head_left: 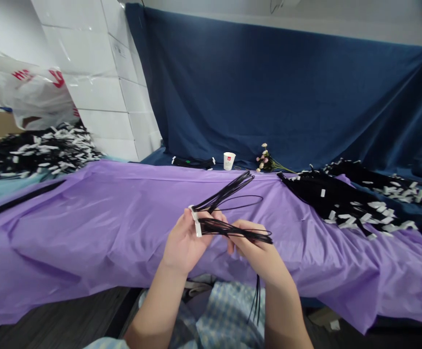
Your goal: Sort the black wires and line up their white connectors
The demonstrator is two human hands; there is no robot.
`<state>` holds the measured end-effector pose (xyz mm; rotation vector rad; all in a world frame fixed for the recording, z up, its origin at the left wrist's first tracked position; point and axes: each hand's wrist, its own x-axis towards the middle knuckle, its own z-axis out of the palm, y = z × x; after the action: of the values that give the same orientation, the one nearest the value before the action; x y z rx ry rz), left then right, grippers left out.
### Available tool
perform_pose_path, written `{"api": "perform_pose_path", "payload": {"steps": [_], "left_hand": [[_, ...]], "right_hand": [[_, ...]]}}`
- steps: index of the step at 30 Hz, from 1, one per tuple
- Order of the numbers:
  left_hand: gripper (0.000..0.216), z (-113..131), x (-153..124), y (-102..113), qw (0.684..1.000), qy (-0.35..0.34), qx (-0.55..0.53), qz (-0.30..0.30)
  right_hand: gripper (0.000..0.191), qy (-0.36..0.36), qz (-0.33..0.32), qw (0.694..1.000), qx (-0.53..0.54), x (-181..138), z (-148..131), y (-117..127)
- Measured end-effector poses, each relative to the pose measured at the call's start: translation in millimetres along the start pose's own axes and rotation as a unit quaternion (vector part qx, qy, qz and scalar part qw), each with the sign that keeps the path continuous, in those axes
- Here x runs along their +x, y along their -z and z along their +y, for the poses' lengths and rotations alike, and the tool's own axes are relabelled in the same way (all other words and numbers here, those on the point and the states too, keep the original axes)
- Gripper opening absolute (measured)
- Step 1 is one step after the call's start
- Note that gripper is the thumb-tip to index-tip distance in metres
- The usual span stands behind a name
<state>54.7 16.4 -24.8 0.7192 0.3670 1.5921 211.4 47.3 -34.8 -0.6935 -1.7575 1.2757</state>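
Observation:
A bundle of thin black cables with white end pieces is held in front of me above the table. My left hand is closed on it near the white ends, the thumb beside them. My right hand grips the strands farther right, its fingers bent round them. Part of the bundle fans up and away from the hands, and one strand makes a loose loop. Several strands hang below my right wrist. Whether the white pieces are connectors or tags, I cannot tell.
Purple cloth covers the table. Black cables with white ends lie in a pile at right and a heap at left. A paper cup, artificial-looking flowers and a small cable bundle stand or lie along the back.

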Motion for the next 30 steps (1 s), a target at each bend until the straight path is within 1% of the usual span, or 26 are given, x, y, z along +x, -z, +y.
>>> {"api": "perform_pose_path", "payload": {"steps": [3,6,8,13,16,18,21,23,26,28,30], "left_hand": [[0.032,3,1,3,0.999,0.023,-0.032,0.023],[0.032,7,2,3,0.997,0.045,-0.052,0.023],[0.031,9,3,1,0.997,0.043,-0.057,0.022],[0.033,12,5,-6,0.999,0.001,-0.04,-0.002],[0.037,11,5,-9,1.0,-0.026,-0.001,0.017],[0.038,10,5,-9,0.998,-0.045,0.027,0.033],[0.042,10,6,-8,0.996,-0.06,0.061,0.026],[0.045,10,5,-6,0.995,-0.059,0.083,0.004],[0.049,8,4,-4,0.994,-0.038,0.103,-0.022],[0.049,6,2,-4,0.995,-0.023,0.099,-0.024],[0.05,3,0,-6,0.995,-0.014,0.091,-0.031]], "right_hand": [[0.029,0.016,0.005,0.999,-0.044,-3,-4,1],[0.03,0.018,-0.003,0.997,-0.072,-6,-7,0],[0.03,0.014,-0.014,0.996,-0.087,-9,-9,-1],[0.03,0.015,-0.039,0.992,-0.115,-15,-15,-4],[0.029,0.018,-0.049,0.99,-0.127,-16,-16,-5],[0.028,0.022,-0.069,0.989,-0.131,-15,-15,-4],[0.026,0.046,-0.095,0.987,-0.123,-13,-13,-3],[0.024,0.065,-0.084,0.99,-0.096,-12,-9,-4],[0.021,0.061,-0.027,0.997,-0.036,-12,-2,-7],[0.018,0.061,0.004,0.998,-0.01,-13,2,-10],[0.018,0.075,0.008,0.997,0.01,-14,3,-12]]}}
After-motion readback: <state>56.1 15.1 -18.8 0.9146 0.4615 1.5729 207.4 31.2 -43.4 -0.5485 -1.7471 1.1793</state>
